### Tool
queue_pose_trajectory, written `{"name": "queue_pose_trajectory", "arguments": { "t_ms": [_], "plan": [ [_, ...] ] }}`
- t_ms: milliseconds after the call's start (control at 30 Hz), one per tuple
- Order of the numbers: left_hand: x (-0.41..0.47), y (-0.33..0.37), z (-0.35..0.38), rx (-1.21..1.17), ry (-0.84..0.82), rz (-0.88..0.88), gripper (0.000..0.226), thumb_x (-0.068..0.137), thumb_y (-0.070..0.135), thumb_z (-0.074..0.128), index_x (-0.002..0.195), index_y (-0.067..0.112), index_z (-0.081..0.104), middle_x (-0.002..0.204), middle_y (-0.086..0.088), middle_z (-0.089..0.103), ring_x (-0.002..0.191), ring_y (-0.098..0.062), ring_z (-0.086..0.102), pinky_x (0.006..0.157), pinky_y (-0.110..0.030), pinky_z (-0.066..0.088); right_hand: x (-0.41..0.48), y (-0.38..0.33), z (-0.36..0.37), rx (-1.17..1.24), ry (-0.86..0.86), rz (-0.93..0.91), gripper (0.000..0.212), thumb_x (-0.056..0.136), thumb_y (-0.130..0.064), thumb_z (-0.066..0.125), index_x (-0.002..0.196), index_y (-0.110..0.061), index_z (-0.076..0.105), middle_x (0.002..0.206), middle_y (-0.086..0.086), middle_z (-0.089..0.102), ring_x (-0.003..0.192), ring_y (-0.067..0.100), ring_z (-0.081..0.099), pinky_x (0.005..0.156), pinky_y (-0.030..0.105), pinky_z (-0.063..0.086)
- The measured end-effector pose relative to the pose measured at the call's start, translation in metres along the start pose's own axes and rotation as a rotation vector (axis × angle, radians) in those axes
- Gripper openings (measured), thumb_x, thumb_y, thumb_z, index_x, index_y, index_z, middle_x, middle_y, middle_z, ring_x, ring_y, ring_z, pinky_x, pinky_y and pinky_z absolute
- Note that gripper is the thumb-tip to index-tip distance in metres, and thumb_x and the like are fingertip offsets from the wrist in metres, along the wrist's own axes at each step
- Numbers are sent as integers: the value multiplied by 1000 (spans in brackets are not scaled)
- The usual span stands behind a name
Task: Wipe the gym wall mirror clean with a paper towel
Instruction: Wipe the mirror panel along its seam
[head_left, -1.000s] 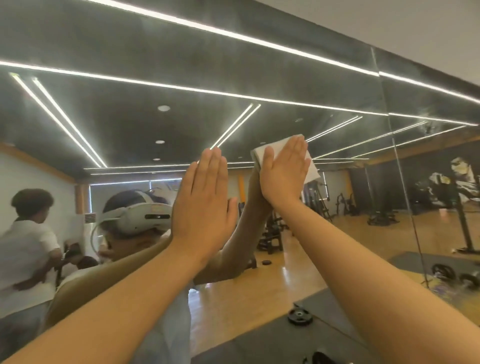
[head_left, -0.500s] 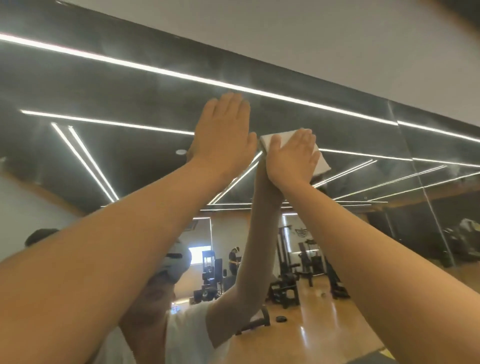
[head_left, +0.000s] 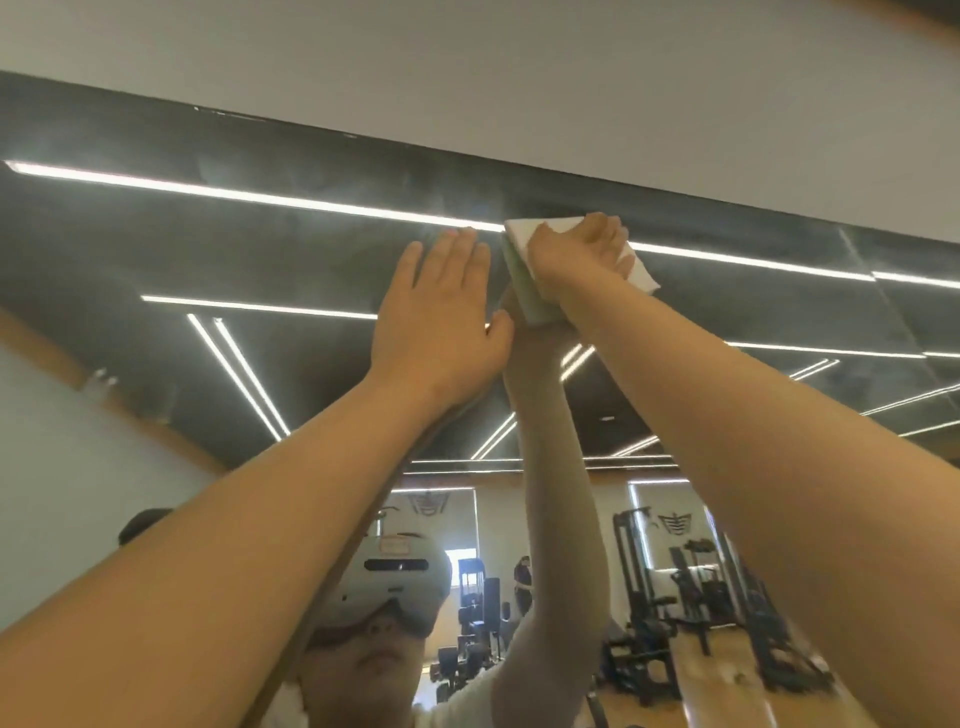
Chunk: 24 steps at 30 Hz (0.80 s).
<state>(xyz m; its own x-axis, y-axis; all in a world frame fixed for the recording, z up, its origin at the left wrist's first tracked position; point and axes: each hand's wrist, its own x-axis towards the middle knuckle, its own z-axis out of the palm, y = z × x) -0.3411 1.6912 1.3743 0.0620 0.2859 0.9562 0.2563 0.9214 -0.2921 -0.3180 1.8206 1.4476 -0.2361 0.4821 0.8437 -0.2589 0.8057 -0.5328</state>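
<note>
**Up near the top edge of the mirror: one hand on the towel, one flat on the glass**

Right under the top edge of the wall mirror (head_left: 260, 249), both arms were stretched way up. The right hand (head_left: 576, 260) had the folded white paper towel (head_left: 522, 231) pinned against the glass, fingers bent over it and gripping it. A corner of the towel stuck out on the upper left of the hand, and another bit poked out on the lower right. The towel sat just below the strip where the mirror meets the plain pale wall (head_left: 519, 78), and right on top of one of the reflected ceiling light strips (head_left: 260, 195).

The left hand (head_left: 439, 312) was just beside it, open, fingers straight and together, held up to the mirror with nothing in it. Its thumb was almost touching the right wrist area, though I couldn't tell if they really made contact.

In the reflection lower down you could see the person's white headset (head_left: 395, 587), their raised arm, and some dark gym machines (head_left: 675, 582) on a wooden floor. The glass around the hands looked a bit hazy and smeary.
</note>
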Motion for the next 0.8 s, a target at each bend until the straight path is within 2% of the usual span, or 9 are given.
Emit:
{"name": "queue_pose_trajectory", "arguments": {
  "t_ms": [67, 100, 167, 233, 633, 800],
  "plan": [
    [0, 0, -1, -15, 5, -8, 67, 103, 43, 28, 160, 12, 8, 168, -5, 1, 154, -17, -4, 125, -39, -5, 4, 13, -12, -17, -28, -71, 66, 103, -36, 39, 157, -8, 14, 165, 11, 13, 153, 27, 12, 124, 44, 13],
    [0, 0, -1, -15, 8, -8, 67, 103, 43, 28, 160, 12, 8, 168, -5, 1, 154, -17, -4, 125, -39, -5, 4, 20, -15, -76, -24, -129, 66, 102, -39, 39, 156, -9, 18, 164, 12, 17, 152, 29, 15, 123, 46, 17],
    [0, 0, -1, -12, 9, -9, 67, 103, 43, 28, 160, 13, 7, 168, -5, 0, 154, -17, -4, 124, -38, -7, 1, 31, -15, -204, 12, -273, 69, 104, -47, 32, 157, -6, 13, 166, 14, 8, 154, 28, 6, 124, 46, 10],
    [0, 0, -1, -12, 4, -10, 67, 104, 43, 27, 160, 13, 6, 168, -4, -2, 154, -17, -6, 124, -37, -8, -3, 37, -7, -232, 34, -363, 69, 107, -46, 24, 157, -3, 5, 167, 13, -3, 154, 26, -4, 125, 42, 0],
    [2, 0, -1, -15, 13, -3, 66, 104, 42, 26, 160, 14, 5, 168, -3, -2, 154, -16, -7, 123, -36, -9, 38, 4, 0, -161, 59, -308, 72, 107, -50, 16, 157, -3, -5, 167, 12, -9, 154, 24, -9, 124, 41, -6],
    [2, 2, -1, -30, 11, 2, 64, 104, 41, 25, 160, 15, 5, 168, -2, -2, 153, -15, -7, 122, -35, -10, 47, -7, -2, -105, 58, -299, 81, 104, -59, 17, 158, -3, -5, 167, 13, -8, 154, 25, -10, 124, 43, -8]
  ]
}}
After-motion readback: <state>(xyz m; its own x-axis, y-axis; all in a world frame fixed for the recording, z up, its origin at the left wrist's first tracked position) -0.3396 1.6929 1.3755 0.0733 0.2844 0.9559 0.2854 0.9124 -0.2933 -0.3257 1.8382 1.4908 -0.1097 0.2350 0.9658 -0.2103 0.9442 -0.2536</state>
